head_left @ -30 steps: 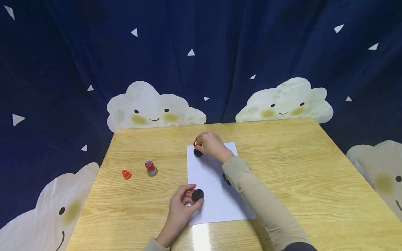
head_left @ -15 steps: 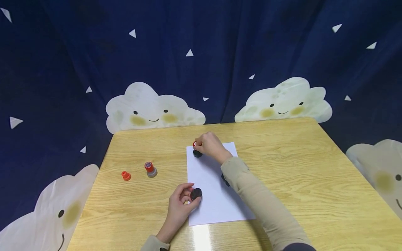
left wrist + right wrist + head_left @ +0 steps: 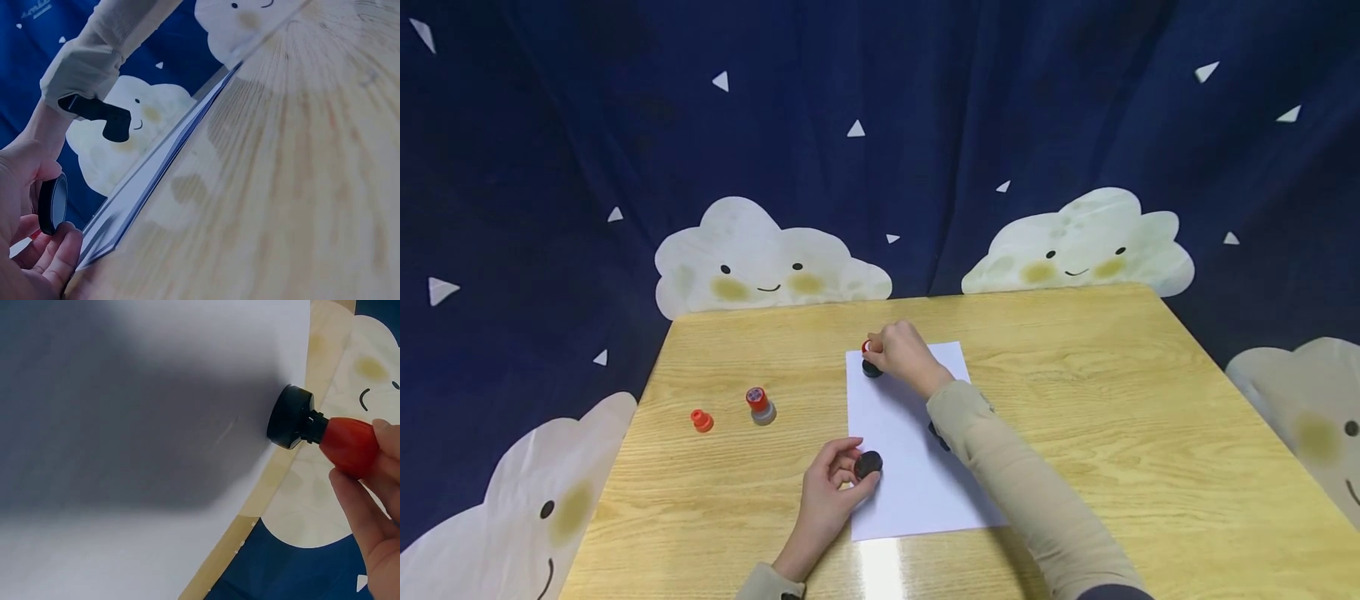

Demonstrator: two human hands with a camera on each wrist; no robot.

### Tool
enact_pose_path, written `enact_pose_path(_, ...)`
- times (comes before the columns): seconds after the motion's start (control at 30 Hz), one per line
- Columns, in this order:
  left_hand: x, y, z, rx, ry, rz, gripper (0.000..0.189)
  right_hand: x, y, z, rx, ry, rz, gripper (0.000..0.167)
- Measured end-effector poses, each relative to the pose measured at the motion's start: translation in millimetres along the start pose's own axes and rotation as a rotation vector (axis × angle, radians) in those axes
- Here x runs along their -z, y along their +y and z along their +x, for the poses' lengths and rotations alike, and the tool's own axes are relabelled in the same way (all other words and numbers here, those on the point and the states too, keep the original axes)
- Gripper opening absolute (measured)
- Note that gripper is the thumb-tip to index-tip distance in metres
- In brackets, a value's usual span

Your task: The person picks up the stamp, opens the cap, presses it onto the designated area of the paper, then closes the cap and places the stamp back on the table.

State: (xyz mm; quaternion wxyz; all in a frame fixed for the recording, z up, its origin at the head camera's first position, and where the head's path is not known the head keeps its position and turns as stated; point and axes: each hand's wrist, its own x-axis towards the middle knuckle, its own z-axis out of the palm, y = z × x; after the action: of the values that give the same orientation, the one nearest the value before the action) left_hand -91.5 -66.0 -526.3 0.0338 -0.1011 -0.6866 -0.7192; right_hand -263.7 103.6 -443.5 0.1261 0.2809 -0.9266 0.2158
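My right hand [image 3: 904, 357] pinches the red handle of a stamp [image 3: 350, 447] between thumb and fingers. The stamp's round black base [image 3: 290, 417] stands on the white paper [image 3: 910, 492], at its far left corner. Near the paper's lower left edge, my left hand [image 3: 829, 492] holds a round black cap [image 3: 868, 464] between thumb and fingers. In the left wrist view this cap [image 3: 54, 203] is tipped up on its edge, its flat face turned away from the palm.
On the wooden table [image 3: 1120, 417], left of the paper, stand a red stamp with a grey base [image 3: 760, 406] and a small red knob-shaped piece [image 3: 702, 420]. A dark blue curtain [image 3: 820, 50] with white clouds hangs behind the table.
My left hand has shifted slightly left with the black cap. My right hand and the stamp stay at the paper's far left corner.
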Motion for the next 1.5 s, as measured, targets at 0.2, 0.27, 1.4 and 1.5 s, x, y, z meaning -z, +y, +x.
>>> enact_pose_path(0.2,-0.2,-0.4,0.6,-0.016,-0.007,-0.006,0.051,1.3,-0.6,-0.5,-0.02,-0.003,0.012,0.024)
enact_pose_path(0.27,-0.3,-0.3,0.5,-0.013,-0.011,-0.009,0.051,1.4,0.1,-0.7,-0.013,-0.001,0.018,0.023)
enact_pose_path(1.4,1.6,-0.6,-0.7,0.046,-0.018,0.026,0.052,-0.4,2.7,0.2,-0.042,-0.06,0.049,0.021)
enact_pose_path(1.5,1.8,-0.9,-0.3,0.04,-0.016,0.026,0.052,1.4,2.0,1.3,-0.044,-0.064,0.047,0.01)
